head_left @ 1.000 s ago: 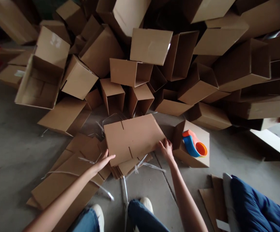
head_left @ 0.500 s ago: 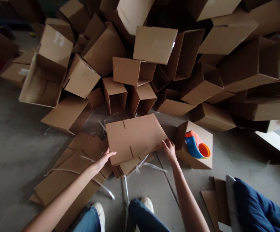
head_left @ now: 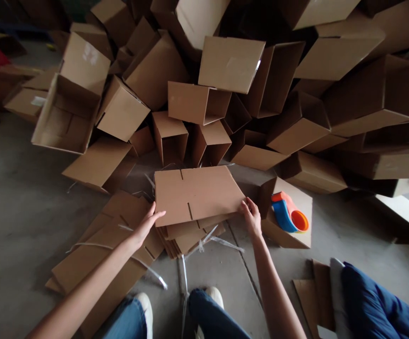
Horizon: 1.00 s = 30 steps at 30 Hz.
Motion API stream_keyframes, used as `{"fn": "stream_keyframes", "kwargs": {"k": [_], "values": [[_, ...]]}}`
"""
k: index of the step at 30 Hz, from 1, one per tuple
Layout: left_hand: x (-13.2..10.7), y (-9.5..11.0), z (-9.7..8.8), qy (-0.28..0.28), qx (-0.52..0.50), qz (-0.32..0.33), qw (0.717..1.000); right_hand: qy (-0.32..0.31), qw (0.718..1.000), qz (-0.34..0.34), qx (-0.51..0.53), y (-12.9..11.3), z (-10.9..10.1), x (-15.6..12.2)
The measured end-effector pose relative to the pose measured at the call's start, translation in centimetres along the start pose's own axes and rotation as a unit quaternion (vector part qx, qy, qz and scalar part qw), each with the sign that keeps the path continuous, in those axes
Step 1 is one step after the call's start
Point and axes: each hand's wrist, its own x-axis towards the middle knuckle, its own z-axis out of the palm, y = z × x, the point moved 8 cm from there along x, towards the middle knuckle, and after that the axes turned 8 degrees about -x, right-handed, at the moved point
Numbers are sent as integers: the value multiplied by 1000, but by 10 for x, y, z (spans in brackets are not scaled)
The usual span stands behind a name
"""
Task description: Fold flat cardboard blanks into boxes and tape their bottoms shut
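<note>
Between my two hands is a flattened cardboard box [head_left: 204,195], brown with short slots cut in its top and bottom edges. My left hand [head_left: 145,226] grips its left edge, thumb on top. At the right corner my right hand [head_left: 252,214] is closed on it, fingertips over the edge. Below it lies a stack of flat cardboard [head_left: 183,244] on the floor. To the right, an orange and blue tape dispenser [head_left: 289,213] rests on an upturned cardboard box [head_left: 301,240].
Open cardboard boxes [head_left: 211,106] are heaped across the back. More flat cardboard [head_left: 84,268] lies at the left, with loose plastic strapping [head_left: 185,278] around my feet. A dark blue garment [head_left: 374,296] and cardboard pieces [head_left: 310,301] lie at the lower right on the concrete floor.
The held flattened box has levelled out and its lower edge has lifted off the stack a little. Both hands have shifted slightly with it.
</note>
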Motion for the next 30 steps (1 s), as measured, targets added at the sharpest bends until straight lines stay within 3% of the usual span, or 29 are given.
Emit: {"fn": "stream_keyframes", "kwargs": {"k": [5, 9, 12, 16, 20, 30], "values": [[-14, 36, -14, 25, -79, 60, 995, 1, 998, 13, 64, -30, -14, -10], [-28, 70, -36, 76, -70, 163, 981, -15, 976, 18, 214, -66, -21, -16], [-35, 83, -47, 107, -56, 203, 972, -4, 961, 14, 275, -92, -24, -22], [-37, 85, -60, 152, -60, 181, 970, -9, 966, 5, 257, -113, -23, -32], [-32, 81, -61, 133, -58, 132, 981, 1, 976, 1, 216, -116, -24, -39], [-34, 70, -52, 125, -51, 166, 977, -84, 974, 4, 211, -120, -16, -41]]}}
